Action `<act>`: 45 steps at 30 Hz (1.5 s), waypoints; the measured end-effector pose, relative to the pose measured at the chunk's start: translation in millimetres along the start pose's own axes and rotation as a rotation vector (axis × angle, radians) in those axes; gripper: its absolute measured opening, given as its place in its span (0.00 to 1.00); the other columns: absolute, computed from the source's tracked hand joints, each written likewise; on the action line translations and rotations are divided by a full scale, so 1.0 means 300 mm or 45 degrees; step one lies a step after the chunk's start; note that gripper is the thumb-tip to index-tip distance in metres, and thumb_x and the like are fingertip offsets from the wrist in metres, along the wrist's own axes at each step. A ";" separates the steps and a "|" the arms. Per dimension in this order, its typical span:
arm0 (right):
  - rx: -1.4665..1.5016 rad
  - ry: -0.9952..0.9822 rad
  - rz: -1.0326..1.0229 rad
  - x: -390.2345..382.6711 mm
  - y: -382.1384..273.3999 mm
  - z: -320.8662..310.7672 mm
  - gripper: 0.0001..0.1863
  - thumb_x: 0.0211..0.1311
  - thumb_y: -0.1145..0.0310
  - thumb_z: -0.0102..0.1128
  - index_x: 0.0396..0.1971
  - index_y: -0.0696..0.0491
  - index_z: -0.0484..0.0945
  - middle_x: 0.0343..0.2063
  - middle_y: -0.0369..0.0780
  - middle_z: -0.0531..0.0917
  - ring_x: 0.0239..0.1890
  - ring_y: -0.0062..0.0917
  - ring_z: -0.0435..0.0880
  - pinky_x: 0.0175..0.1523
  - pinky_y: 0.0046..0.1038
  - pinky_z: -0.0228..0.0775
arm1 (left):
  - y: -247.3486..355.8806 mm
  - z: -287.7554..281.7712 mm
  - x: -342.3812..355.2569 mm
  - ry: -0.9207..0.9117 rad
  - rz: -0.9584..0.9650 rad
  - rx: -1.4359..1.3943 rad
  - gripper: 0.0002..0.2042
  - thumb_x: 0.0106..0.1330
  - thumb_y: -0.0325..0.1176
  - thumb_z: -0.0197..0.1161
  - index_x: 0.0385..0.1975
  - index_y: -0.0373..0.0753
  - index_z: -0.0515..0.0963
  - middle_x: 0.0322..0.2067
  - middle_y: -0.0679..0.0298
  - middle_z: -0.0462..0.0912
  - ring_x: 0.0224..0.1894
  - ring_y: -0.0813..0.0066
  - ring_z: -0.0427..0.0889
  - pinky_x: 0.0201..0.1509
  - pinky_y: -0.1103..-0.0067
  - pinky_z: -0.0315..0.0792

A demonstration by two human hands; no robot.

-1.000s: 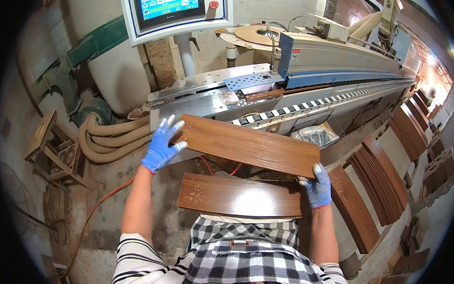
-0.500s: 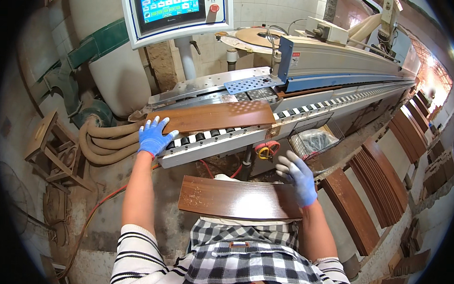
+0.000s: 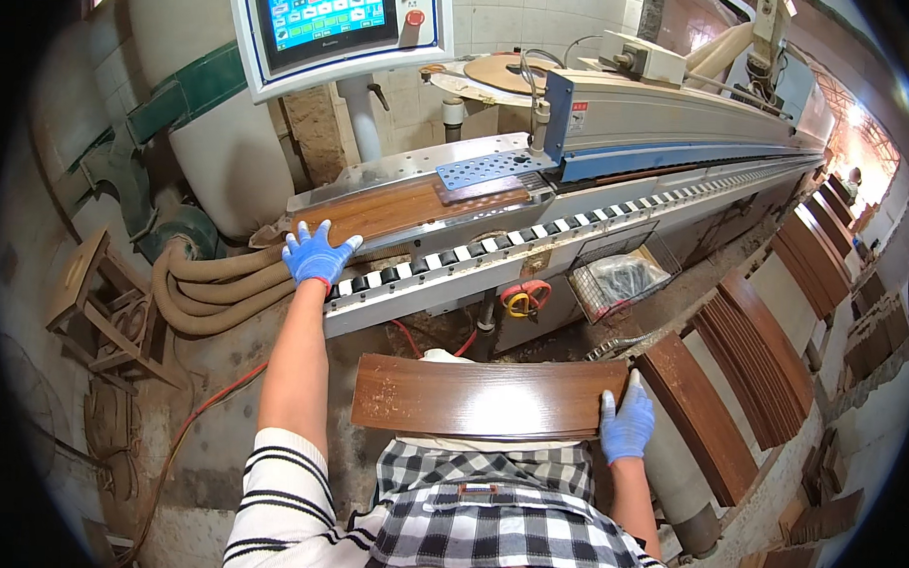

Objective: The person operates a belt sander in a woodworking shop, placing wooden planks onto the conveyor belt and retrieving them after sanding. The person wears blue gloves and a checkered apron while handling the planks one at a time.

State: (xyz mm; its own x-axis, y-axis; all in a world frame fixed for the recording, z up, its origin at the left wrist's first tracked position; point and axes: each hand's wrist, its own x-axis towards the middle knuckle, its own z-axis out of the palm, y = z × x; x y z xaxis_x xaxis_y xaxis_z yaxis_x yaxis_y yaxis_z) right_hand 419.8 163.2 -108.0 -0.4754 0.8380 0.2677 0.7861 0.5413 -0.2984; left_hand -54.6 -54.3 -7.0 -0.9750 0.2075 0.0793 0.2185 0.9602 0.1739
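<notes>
My left hand (image 3: 317, 256), in a blue glove with pale fingertips, is spread open on the near left end of a brown wood-grain board (image 3: 377, 209). That board lies on the machine's metal infeed table, its far right end beneath a perforated blue plate (image 3: 493, 170). A second brown wooden board (image 3: 486, 395) lies crosswise in front of my checkered apron, with pale dust on its left part. At its right end is my gloved right hand (image 3: 627, 422), thumb on the top face and fingers along the end edge.
A roller conveyor rail (image 3: 536, 237) runs along the machine. Stacked brown boards (image 3: 757, 360) stand to the right. A wire basket (image 3: 625, 285) hangs below the rail. At upper left are a control screen (image 3: 329, 17), thick hoses (image 3: 224, 291) and a wooden stool (image 3: 98, 302).
The board on the machine has moved away from me, off the rollers and partly under the blue plate. My right hand has come down onto the near board's right end.
</notes>
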 end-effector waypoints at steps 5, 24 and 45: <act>-0.120 -0.116 0.137 0.071 0.006 -0.013 0.29 0.62 0.50 0.55 0.57 0.55 0.70 0.42 0.49 0.79 0.44 0.43 0.78 0.49 0.41 0.70 | -0.064 0.039 -0.003 0.100 -0.143 -0.249 0.45 0.51 0.67 0.62 0.68 0.54 0.58 0.71 0.49 0.47 0.71 0.48 0.51 0.70 0.60 0.55; 1.444 -0.423 0.488 0.129 0.118 -0.059 0.14 0.63 0.60 0.59 0.38 0.57 0.75 0.23 0.36 0.78 0.22 0.21 0.77 0.23 0.23 0.71 | -0.096 0.057 -0.002 0.156 -0.208 -0.473 0.45 0.49 0.61 0.68 0.67 0.51 0.60 0.69 0.50 0.52 0.69 0.49 0.56 0.69 0.61 0.57; 1.653 -0.655 0.666 0.088 0.152 -0.034 0.14 0.63 0.62 0.58 0.40 0.58 0.76 0.29 0.39 0.80 0.26 0.23 0.81 0.24 0.26 0.79 | -0.151 0.110 0.027 0.295 -0.122 -0.571 0.37 0.54 0.51 0.69 0.64 0.47 0.65 0.64 0.49 0.62 0.65 0.51 0.63 0.68 0.66 0.59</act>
State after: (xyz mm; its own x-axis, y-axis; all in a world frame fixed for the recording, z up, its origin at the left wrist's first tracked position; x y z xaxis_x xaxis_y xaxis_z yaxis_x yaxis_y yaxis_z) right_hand 447.0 209.4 -105.1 -0.5590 0.7337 -0.3862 0.1475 -0.3704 -0.9171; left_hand -73.6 -89.9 -46.7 -0.9682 0.0264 0.2489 0.1735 0.7876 0.5912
